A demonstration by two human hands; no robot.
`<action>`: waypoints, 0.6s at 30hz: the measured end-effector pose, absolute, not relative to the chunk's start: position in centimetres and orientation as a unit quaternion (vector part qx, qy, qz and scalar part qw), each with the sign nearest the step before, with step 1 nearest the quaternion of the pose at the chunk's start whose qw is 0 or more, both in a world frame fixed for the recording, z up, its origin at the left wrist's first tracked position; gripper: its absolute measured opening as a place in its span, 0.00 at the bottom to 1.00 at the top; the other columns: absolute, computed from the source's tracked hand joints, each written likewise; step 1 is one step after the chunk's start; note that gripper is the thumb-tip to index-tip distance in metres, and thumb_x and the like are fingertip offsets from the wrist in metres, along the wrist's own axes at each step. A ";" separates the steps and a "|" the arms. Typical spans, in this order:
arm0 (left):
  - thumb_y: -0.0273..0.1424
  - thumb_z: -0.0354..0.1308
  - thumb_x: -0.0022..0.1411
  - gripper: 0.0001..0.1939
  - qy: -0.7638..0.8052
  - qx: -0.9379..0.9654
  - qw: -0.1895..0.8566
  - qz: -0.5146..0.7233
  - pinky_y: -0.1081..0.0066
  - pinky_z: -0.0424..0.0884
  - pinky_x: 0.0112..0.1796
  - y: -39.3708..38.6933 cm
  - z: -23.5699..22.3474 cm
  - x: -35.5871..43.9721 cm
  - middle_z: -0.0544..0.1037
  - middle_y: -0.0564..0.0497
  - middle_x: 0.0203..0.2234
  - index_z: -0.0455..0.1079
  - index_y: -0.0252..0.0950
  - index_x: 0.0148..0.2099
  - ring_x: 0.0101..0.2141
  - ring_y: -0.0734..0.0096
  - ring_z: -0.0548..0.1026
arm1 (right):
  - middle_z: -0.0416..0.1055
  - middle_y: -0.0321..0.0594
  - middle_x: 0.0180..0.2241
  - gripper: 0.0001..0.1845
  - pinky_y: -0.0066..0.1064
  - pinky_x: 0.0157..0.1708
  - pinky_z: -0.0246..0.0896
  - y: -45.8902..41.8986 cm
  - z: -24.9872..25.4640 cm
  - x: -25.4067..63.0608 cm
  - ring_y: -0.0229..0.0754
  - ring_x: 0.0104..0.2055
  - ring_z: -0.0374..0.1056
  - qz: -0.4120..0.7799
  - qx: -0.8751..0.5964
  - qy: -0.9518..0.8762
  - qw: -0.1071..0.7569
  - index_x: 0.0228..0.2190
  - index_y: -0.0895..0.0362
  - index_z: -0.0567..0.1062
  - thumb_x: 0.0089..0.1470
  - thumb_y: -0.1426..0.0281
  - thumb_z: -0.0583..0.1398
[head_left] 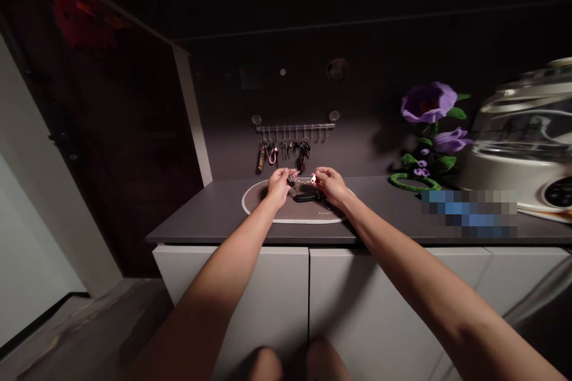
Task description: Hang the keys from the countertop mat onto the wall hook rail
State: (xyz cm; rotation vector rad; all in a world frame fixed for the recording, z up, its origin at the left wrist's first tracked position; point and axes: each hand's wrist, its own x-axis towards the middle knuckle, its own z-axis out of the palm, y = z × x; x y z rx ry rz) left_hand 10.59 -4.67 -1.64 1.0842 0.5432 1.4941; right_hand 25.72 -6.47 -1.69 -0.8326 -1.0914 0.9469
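Observation:
Over the oval mat [268, 208], my left hand [279, 187] is closed, its fingertips pinching a bunch of keys [292, 179] on a ring. To its right, my right hand [331, 185] is closed too, with thumb and finger on a small shiny metal piece [313, 178], too small to tell whether it is a key or a clasp. A thin line like a chain runs between the hands. Just below them is a black elongated thing [305, 197], perhaps a strap or fob. My right fingers partly hide what lies behind them.
Behind the hands, a clear hook rail [295, 127] on the wall carries several keys and a pink loop keychain [272, 155]. At the right stand purple crafted flowers [429, 102], a green ring [414, 182] and a white appliance [513, 172]. White cabinets [263, 286] sit under the dark counter [187, 217].

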 end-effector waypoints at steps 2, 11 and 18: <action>0.28 0.49 0.61 0.03 0.210 0.443 0.601 0.631 0.69 0.68 0.40 -4.9 -1.5 10.4 0.75 0.47 0.36 0.59 0.34 0.34 0.39 0.72 0.75 | 0.67 0.33 0.25 0.10 0.30 0.30 0.64 -6.4 -1.9 25.4 0.33 0.25 0.64 0.386 -0.392 -0.522 0.652 0.30 0.56 0.64 0.42 0.70 0.60; 0.31 0.51 0.60 0.05 0.219 0.484 0.609 0.588 0.69 0.68 0.41 -5.1 -1.5 10.3 0.75 0.46 0.41 0.62 0.35 0.35 0.43 0.71 0.72 | 0.71 0.40 0.34 0.11 0.37 0.44 0.57 -7.2 -1.7 23.6 0.41 0.38 0.64 0.093 -0.426 -0.709 0.554 0.31 0.57 0.71 0.48 0.62 0.56; 0.31 0.51 0.60 0.04 0.235 0.500 0.601 0.578 0.71 0.68 0.37 -5.1 -1.7 10.6 0.75 0.48 0.39 0.63 0.35 0.35 0.38 0.74 0.73 | 0.71 0.42 0.35 0.12 0.35 0.43 0.56 -7.5 -1.6 23.0 0.41 0.39 0.64 0.069 -0.413 -0.715 0.560 0.30 0.57 0.71 0.49 0.61 0.56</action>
